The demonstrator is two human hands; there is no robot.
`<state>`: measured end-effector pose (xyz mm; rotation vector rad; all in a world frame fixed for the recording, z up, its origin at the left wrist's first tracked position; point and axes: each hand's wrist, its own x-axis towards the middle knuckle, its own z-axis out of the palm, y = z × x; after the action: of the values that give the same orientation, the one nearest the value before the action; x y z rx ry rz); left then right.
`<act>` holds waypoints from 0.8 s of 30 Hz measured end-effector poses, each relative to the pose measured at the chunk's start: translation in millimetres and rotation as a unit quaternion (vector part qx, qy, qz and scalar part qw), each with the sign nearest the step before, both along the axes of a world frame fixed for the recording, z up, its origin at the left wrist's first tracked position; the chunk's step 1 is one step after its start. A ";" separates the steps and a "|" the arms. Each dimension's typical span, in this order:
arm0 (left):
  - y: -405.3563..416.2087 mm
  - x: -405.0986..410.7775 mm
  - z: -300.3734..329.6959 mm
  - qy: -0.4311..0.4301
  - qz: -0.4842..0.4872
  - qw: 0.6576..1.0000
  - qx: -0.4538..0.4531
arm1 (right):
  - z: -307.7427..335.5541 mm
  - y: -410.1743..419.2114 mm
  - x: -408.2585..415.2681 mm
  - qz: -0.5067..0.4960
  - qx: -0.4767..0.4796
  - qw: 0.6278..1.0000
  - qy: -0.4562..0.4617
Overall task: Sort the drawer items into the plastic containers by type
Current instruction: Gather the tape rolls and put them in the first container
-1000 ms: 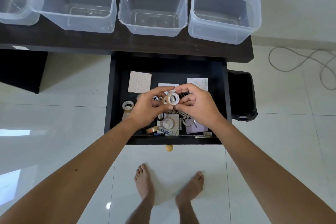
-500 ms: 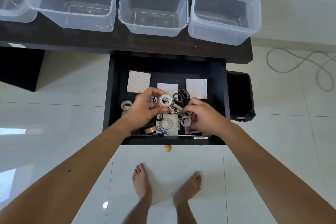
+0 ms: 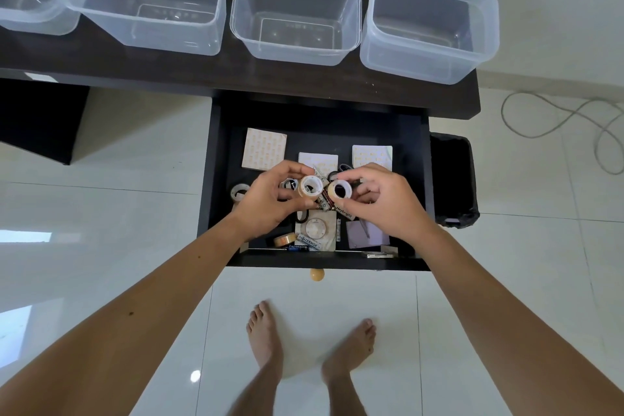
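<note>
Both hands are raised over the middle of the open drawer (image 3: pixel 216 179), each holding a small tape roll. The left hand (image 3: pixel 270 203) pinches a tape roll (image 3: pixel 311 186) between thumb and fingertips, its grip narrow around the rim. The right hand (image 3: pixel 381 203) pinches a second tape roll (image 3: pixel 339 190) the same way. The two rolls sit side by side, just apart, open cores facing the camera.

Change from half a second ago: the right hand was then low in the drawer, fingers down among the loose items; it has since come up with the second roll to the level of the left hand. The left hand has kept its roll throughout.

Remaining in the drawer: another tape roll (image 3: pixel 239 192) at the left, a tan tape roll (image 3: pixel 284 240) near the front edge, batteries (image 3: pixel 326 201) below the hands, three patterned pads (image 3: pixel 264 149) at the far side.

Four clear plastic containers (image 3: pixel 295 15) stand in a row on the dark counter (image 3: pixel 236 78), far of the drawer.
</note>
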<state>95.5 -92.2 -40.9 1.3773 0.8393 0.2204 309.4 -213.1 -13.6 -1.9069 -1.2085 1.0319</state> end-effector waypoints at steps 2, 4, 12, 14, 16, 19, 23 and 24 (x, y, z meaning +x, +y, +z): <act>-0.1 0.1 1.0 0.003 0.000 1.000 0.004 | 2.8 5.9 -6.0 -0.006 0.006 1.000 0.027; 0.1 0.2 3.0 0.000 0.000 1.000 0.005 | 5.4 10.1 -10.4 -0.009 0.006 0.999 0.042; 5.0 -9.4 10.8 -0.014 -0.003 1.000 0.011 | 11.4 23.2 -22.4 -0.021 -0.010 0.996 0.086; 7.1 -13.2 10.7 -0.015 0.003 1.000 0.011 | 11.7 25.7 -26.0 -0.018 -0.008 0.996 0.090; 9.0 -16.2 8.5 -0.010 0.007 1.000 0.012 | 9.5 26.9 -28.6 -0.016 -0.009 0.996 0.092; 8.2 -17.8 6.0 0.004 0.007 1.000 0.016 | 5.8 26.4 -31.9 -0.023 -0.010 0.994 0.102; 4.7 -17.7 5.2 0.007 0.000 1.000 0.028 | 0.5 25.4 -36.0 -0.041 0.010 0.994 0.099; 4.6 -17.5 4.5 0.009 0.001 1.000 0.029 | -0.9 25.5 -37.1 -0.043 0.013 0.994 0.097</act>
<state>78.0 -87.6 -36.4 1.4346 0.8546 0.2358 272.3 -187.6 -14.6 -1.7775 -1.0160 1.1201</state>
